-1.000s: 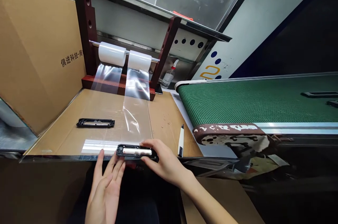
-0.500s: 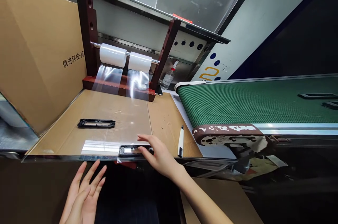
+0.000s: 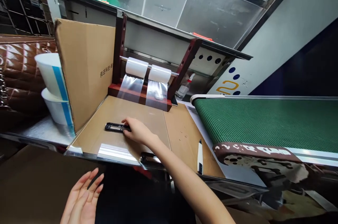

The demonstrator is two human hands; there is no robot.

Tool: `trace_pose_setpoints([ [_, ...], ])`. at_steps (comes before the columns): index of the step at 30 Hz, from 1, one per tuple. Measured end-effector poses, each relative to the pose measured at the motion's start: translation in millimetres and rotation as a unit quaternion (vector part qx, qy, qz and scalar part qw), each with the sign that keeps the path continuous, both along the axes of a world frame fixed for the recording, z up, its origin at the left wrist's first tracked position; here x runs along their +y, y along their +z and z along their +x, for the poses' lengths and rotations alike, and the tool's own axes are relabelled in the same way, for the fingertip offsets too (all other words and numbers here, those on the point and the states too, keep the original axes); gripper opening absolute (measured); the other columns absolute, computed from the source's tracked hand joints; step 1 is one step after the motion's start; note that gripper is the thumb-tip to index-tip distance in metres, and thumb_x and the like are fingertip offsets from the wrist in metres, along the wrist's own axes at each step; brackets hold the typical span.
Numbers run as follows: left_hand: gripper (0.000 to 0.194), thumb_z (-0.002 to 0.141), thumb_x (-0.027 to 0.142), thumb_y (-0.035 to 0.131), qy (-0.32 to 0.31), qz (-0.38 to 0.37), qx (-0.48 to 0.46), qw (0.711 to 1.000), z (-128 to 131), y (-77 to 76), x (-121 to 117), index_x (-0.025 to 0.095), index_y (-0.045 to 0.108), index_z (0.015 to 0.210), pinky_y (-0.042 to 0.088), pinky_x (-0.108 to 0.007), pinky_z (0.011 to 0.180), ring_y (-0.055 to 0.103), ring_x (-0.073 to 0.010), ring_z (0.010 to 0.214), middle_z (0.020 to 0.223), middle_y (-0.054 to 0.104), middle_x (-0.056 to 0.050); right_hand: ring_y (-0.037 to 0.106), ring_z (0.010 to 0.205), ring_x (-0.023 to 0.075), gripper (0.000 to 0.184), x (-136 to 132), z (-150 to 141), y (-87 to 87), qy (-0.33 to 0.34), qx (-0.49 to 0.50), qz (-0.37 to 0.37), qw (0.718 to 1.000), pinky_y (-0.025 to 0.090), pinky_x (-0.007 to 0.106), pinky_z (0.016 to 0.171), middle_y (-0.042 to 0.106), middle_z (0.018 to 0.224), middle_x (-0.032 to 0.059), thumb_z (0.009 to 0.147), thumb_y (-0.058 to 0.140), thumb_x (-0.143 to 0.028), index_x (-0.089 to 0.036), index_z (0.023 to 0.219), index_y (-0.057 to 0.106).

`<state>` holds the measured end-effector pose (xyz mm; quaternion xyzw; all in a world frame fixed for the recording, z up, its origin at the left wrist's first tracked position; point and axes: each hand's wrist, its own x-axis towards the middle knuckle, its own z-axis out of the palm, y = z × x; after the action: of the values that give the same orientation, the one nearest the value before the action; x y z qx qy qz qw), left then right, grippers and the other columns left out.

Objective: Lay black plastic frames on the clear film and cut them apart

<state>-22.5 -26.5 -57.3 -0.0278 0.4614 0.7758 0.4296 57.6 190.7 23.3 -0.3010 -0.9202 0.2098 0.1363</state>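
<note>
My right hand (image 3: 137, 131) reaches across the cardboard-covered worktop (image 3: 148, 122) and its curled fingers pinch the right end of a black plastic frame (image 3: 114, 127) lying flat there. A second black frame (image 3: 148, 157) sits at the near edge of the top, partly hidden under my forearm. Below the table edge, my left hand (image 3: 82, 200) hovers with fingers stretched out and holds nothing. Clear film hangs from two white rolls (image 3: 148, 71) on a dark red stand at the back.
A cardboard wall (image 3: 84, 69) stands on the left, with stacked white tubs (image 3: 52, 87) and a brown quilted bag (image 3: 18, 72) beyond it. A green conveyor belt (image 3: 264, 118) runs along the right. A white utility knife (image 3: 200, 155) and a spray bottle (image 3: 183, 89) lie nearby.
My right hand left the frame at the near edge and moved forward and left to the far frame. The view swung to the left. My left hand stayed low and open.
</note>
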Motion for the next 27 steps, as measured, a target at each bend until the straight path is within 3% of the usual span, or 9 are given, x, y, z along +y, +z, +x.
trace_pose_setpoints([
  [3,0.040,0.069,0.040,0.076,0.008,0.028,0.021,0.999,-14,21.3,10,0.024,0.068,0.105,0.026,-0.045,0.117,0.050,-0.0284,0.125,0.120,0.067,-0.004,0.062,0.094,0.0219,0.036,1,1,1.5,0.001,0.003,-0.010,1.000,0.049,0.036,0.083,0.067,0.102,0.0092,0.078,0.061,-0.011,-0.016,0.113,0.055],
  [6,0.036,0.085,0.023,0.059,-0.028,0.066,-0.001,0.997,-34,45.2,31,0.022,0.060,0.121,0.030,-0.033,0.116,0.050,-0.0197,0.126,0.131,0.061,-0.004,0.062,0.093,0.0203,0.036,1,5,5.3,0.007,0.018,-0.020,1.000,0.049,0.035,0.083,0.067,0.101,0.0077,0.078,0.063,-0.012,-0.017,0.112,0.054],
  [10,0.043,0.088,0.010,0.048,-0.074,0.066,-0.047,0.994,-58,62.0,67,0.013,0.049,0.131,0.029,-0.035,0.116,0.050,-0.0197,0.127,0.142,0.050,-0.012,0.062,0.094,0.0188,0.033,1,9,11.4,0.012,0.044,-0.028,0.999,0.050,0.035,0.083,0.065,0.101,0.0065,0.079,0.063,-0.013,-0.019,0.110,0.053],
  [13,0.046,0.089,0.006,0.044,-0.106,0.064,-0.065,0.990,-64,65.4,88,0.008,0.042,0.135,0.029,-0.036,0.116,0.048,-0.0204,0.129,0.143,0.046,-0.017,0.062,0.091,0.0174,0.032,0,11,15.1,0.016,0.058,-0.033,0.998,0.051,0.034,0.083,0.065,0.100,0.0052,0.080,0.063,-0.013,-0.020,0.109,0.052],
  [17,0.037,0.090,0.006,0.043,-0.151,0.074,-0.084,0.982,-57,66.8,100,0.007,0.049,0.126,0.033,-0.038,0.113,0.058,-0.0206,0.118,0.124,0.061,-0.018,0.062,0.091,0.0173,0.034,-1,11,15.9,0.024,0.062,-0.037,0.997,0.051,0.034,0.083,0.065,0.099,0.0052,0.078,0.064,-0.011,-0.019,0.109,0.052],
  [20,0.031,0.089,0.006,0.044,-0.139,0.082,-0.080,0.984,-54,65.1,99,0.011,0.055,0.118,0.035,-0.037,0.112,0.060,-0.0202,0.115,0.118,0.063,-0.014,0.062,0.092,0.0189,0.033,0,11,13.6,0.022,0.060,-0.035,0.997,0.050,0.037,0.085,0.065,0.100,0.0064,0.078,0.064,-0.012,-0.019,0.108,0.052],
  [24,0.030,0.088,0.006,0.046,-0.101,0.081,-0.064,0.990,-56,60.8,90,0.013,0.056,0.115,0.033,-0.034,0.113,0.055,-0.0195,0.121,0.133,0.056,-0.011,0.061,0.095,0.0202,0.032,0,12,11.0,0.019,0.065,-0.035,0.997,0.050,0.039,0.086,0.064,0.101,0.0077,0.078,0.064,-0.012,-0.017,0.107,0.053],
  [27,0.033,0.089,0.007,0.044,-0.131,0.086,-0.085,0.984,-48,59.7,82,0.011,0.055,0.120,0.031,-0.037,0.115,0.055,-0.0207,0.122,0.135,0.056,-0.014,0.061,0.094,0.0190,0.031,0,12,12.5,0.021,0.079,-0.039,0.996,0.050,0.037,0.085,0.065,0.100,0.0068,0.079,0.065,-0.014,-0.018,0.107,0.053],
])
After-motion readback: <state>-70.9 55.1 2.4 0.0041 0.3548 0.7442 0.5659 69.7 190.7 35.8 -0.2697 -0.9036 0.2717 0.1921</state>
